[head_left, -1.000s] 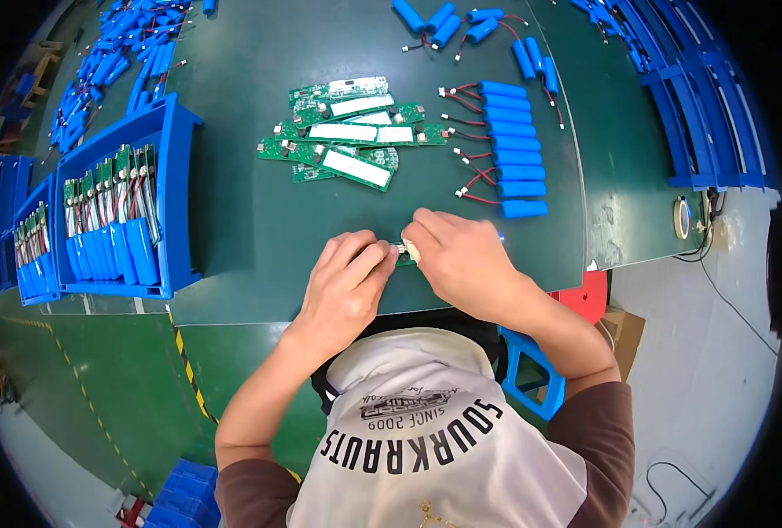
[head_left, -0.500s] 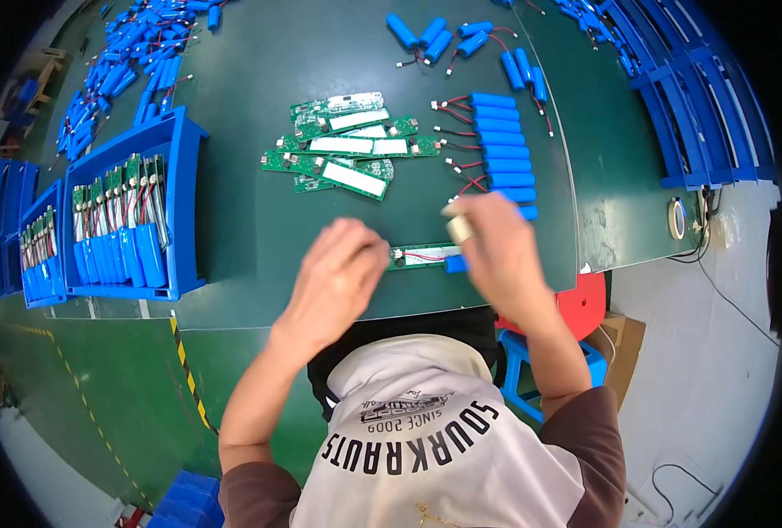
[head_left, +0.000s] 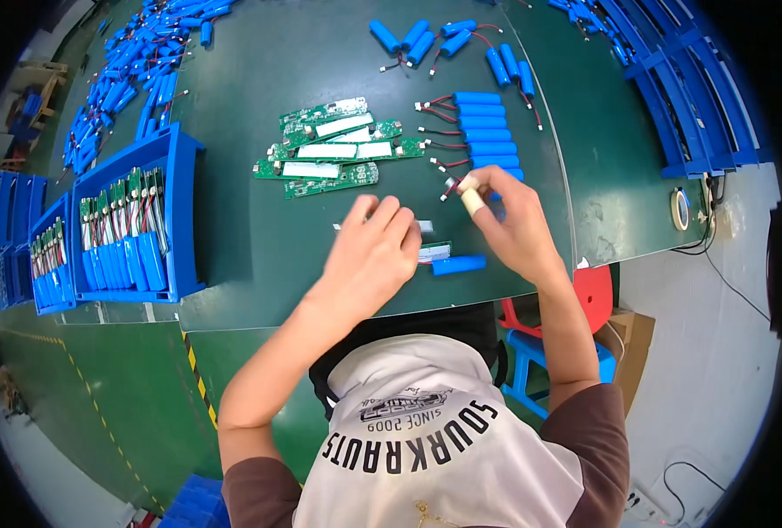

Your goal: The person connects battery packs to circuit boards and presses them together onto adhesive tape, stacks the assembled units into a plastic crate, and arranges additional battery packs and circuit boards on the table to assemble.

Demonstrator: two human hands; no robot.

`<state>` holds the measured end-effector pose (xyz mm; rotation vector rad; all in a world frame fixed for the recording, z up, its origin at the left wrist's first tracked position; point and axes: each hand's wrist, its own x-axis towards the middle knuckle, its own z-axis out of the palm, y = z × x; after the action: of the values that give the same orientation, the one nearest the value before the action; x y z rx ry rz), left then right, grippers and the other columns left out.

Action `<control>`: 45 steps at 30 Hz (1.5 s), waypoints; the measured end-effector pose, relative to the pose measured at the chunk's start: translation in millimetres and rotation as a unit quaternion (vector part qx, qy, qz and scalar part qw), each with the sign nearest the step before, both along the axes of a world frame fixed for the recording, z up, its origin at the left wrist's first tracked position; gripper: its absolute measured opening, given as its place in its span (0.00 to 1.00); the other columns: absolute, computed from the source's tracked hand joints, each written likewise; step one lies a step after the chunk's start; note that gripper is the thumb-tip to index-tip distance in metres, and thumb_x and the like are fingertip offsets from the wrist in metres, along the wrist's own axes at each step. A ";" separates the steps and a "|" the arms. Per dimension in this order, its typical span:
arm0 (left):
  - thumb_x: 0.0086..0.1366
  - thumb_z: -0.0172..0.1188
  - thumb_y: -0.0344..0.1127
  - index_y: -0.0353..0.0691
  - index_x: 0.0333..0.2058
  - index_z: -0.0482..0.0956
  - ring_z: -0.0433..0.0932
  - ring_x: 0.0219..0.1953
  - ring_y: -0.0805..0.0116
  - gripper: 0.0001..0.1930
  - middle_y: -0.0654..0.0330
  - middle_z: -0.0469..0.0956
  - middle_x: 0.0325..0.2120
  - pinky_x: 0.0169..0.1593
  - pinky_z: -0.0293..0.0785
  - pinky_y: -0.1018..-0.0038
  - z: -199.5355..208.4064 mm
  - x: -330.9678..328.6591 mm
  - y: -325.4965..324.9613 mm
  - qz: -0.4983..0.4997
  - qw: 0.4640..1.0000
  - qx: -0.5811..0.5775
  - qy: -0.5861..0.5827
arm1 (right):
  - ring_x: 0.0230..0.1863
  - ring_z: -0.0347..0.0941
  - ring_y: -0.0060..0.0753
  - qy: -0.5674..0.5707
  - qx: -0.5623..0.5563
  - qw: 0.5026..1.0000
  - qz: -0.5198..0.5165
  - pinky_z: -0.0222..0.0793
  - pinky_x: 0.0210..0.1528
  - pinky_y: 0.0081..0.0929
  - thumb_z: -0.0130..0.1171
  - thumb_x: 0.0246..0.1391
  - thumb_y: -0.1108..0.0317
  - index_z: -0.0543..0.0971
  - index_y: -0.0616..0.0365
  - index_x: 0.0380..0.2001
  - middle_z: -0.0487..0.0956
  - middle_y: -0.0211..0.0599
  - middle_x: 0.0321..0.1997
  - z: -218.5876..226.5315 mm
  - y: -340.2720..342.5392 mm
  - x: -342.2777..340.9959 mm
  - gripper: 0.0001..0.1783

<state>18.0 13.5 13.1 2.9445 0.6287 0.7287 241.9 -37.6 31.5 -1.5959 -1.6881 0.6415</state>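
Blue battery (head_left: 459, 264) lies near the table's front edge, beside a green board (head_left: 436, 252) partly behind the left hand (head_left: 369, 260). Left fingers curled over another strip poking out beyond them; cannot tell whether gripped. Right hand (head_left: 518, 220), pale covers on fingertips, pinches a wire lead (head_left: 451, 187) by the near end of the battery row (head_left: 483, 123). Green tabletop (head_left: 237, 238) runs open between left hand and blue box (head_left: 184, 211); front edge just near of both hands. Right side tighter: battery row just far of the hand, a seam to its right. Board pile (head_left: 325, 151) on the far side, white strips, any print too small to read. Shirt (head_left: 505, 458): dark lettering, upside down.
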 end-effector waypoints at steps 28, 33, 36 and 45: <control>0.50 0.63 0.19 0.27 0.45 0.80 0.75 0.50 0.53 0.20 0.54 0.76 0.47 0.49 0.75 0.60 -31.8 -41.8 -52.7 0.133 0.966 -0.190 -0.117 | 0.30 0.76 0.47 -0.177 0.009 0.967 0.183 0.72 0.29 0.41 0.62 0.48 0.78 0.75 0.60 0.34 0.74 0.40 0.31 -18.6 1.7 -61.6 0.09; 0.50 0.63 0.18 0.28 0.47 0.80 0.74 0.50 0.52 0.21 0.53 0.75 0.47 0.49 0.75 0.59 -35.5 -40.1 -56.9 0.145 0.960 -0.192 -0.143 | 0.30 0.76 0.47 -0.145 0.016 0.973 0.178 0.72 0.29 0.41 0.62 0.47 0.78 0.75 0.60 0.34 0.74 0.39 0.32 -19.3 3.1 -60.7 0.10; 0.50 0.63 0.18 0.29 0.48 0.80 0.73 0.50 0.52 0.23 0.53 0.74 0.47 0.49 0.75 0.59 -28.4 -33.6 -57.4 0.185 0.943 -0.224 -0.163 | 0.30 0.76 0.47 -0.147 0.029 0.971 0.183 0.72 0.29 0.42 0.62 0.47 0.79 0.75 0.60 0.35 0.73 0.39 0.32 -21.6 4.2 -62.6 0.10; 0.50 0.61 0.17 0.28 0.50 0.80 0.72 0.50 0.53 0.24 0.54 0.74 0.47 0.51 0.73 0.59 -33.2 -38.5 -55.6 0.154 0.950 -0.241 -0.126 | 0.30 0.75 0.49 -0.150 0.001 0.976 0.160 0.70 0.28 0.42 0.61 0.48 0.78 0.74 0.59 0.36 0.73 0.40 0.33 -22.8 3.9 -70.5 0.11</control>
<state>-20.5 -42.1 -20.1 2.2907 1.0751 0.8161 171.4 -33.7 8.7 -1.4871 -2.1967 0.5736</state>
